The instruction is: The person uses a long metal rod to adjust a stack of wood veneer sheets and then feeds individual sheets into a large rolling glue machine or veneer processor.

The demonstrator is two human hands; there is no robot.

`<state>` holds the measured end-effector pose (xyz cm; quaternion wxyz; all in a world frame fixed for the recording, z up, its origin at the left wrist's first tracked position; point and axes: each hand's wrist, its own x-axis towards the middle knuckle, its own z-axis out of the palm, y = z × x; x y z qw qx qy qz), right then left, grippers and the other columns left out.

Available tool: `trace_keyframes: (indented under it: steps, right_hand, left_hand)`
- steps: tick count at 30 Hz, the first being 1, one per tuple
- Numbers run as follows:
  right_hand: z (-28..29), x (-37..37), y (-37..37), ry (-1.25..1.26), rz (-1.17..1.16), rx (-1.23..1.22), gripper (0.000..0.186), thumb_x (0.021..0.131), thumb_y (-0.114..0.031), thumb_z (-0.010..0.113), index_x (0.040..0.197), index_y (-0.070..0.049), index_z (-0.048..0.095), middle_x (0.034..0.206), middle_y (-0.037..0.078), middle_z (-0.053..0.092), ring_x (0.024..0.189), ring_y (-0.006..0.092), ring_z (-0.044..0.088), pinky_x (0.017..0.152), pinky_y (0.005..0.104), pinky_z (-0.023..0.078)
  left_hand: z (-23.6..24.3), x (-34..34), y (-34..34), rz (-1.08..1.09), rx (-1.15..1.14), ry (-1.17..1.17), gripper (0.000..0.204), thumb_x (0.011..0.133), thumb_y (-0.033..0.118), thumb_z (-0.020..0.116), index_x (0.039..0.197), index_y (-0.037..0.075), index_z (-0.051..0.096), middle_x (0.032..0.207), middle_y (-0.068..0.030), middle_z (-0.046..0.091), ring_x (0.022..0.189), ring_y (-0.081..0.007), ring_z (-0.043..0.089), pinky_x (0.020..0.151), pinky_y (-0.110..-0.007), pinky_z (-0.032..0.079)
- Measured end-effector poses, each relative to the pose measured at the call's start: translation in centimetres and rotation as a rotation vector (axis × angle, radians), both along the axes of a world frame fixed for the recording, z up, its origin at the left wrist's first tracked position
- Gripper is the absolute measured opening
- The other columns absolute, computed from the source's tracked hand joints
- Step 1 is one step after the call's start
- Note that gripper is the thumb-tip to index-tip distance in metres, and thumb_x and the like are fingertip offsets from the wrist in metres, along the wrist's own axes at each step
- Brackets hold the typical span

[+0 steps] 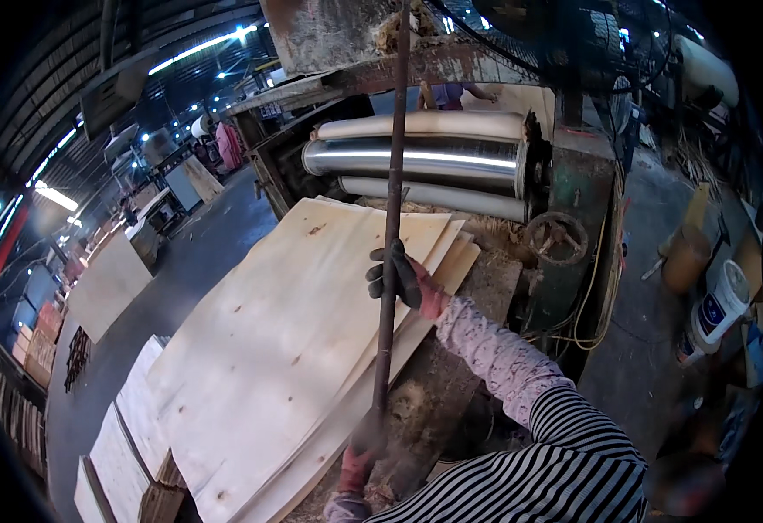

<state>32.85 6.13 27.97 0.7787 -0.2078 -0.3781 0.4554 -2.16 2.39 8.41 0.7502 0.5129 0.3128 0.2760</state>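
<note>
A long dark rod point(394, 183) stands nearly upright in front of me, running from the top of the view down past the sheets. My right hand point(401, 277), in a dark glove with a reddish cuff, is closed around its middle. Low down, my left hand point(362, 460) grips the rod's lower part; its fingers look blurred. Behind the rod and to its left lies a stack of thin pale wood veneer sheets point(268, 322), with uneven right edges and small knots. Its far end reaches close to the rollers of a machine point(412, 161).
A handwheel point(556, 240) sits on the machine's green right frame, with a yellow hose point(592, 305) hanging beside it. White buckets point(720, 301) stand on the floor at right. More boards point(107, 283) lean at left. Another person point(451, 94) is partly visible behind the machine.
</note>
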Motion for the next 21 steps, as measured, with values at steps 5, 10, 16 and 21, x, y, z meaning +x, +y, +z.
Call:
trace_keyframes:
  steps: [5, 10, 16, 21]
  right_hand:
    - [8.4, 6.0, 1.7, -0.077, -0.188, 0.106, 0.044, 0.090, -0.038, 0.048, 0.120, -0.006, 0.044, 0.101, 0.011, 0.060, 0.088, 0.0221, 0.062, 0.077, 0.0348, 0.052]
    - [12.1, 8.1, 6.7, 0.115, -0.194, 0.081, 0.023, 0.087, -0.035, 0.053, 0.099, -0.016, 0.052, 0.073, 0.009, 0.061, 0.058, 0.0167, 0.057, 0.052, 0.0280, 0.047]
    - [11.3, 4.7, 7.4, 0.208, -0.071, 0.121, 0.022, 0.087, -0.036, 0.053, 0.096, -0.016, 0.052, 0.068, 0.007, 0.058, 0.055, 0.0168, 0.056, 0.049, 0.0274, 0.046]
    - [9.0, 0.1, 6.5, 0.144, -0.117, 0.019, 0.023, 0.087, -0.037, 0.054, 0.096, -0.016, 0.050, 0.070, 0.008, 0.058, 0.055, 0.0174, 0.055, 0.048, 0.0291, 0.045]
  left_hand:
    - [3.0, -0.1, -2.1, -0.074, 0.264, 0.206, 0.029, 0.078, 0.013, 0.066, 0.104, 0.005, 0.057, 0.070, 0.0002, 0.058, 0.052, -0.0078, 0.049, 0.045, -0.022, 0.038]
    - [7.9, -2.3, -4.6, 0.119, 0.117, 0.074, 0.023, 0.076, 0.012, 0.066, 0.097, 0.005, 0.058, 0.066, 0.0017, 0.055, 0.051, -0.0065, 0.046, 0.045, -0.022, 0.034]
    - [11.1, -6.3, -5.0, 0.047, 0.044, 0.200, 0.054, 0.067, 0.002, 0.066, 0.118, 0.004, 0.050, 0.094, -0.0070, 0.059, 0.078, -0.0152, 0.058, 0.065, -0.027, 0.047]
    - [9.5, -8.9, -6.6, 0.072, 0.179, 0.404, 0.021, 0.080, 0.016, 0.064, 0.099, 0.008, 0.058, 0.066, 0.0040, 0.050, 0.052, -0.0036, 0.040, 0.045, -0.019, 0.030]
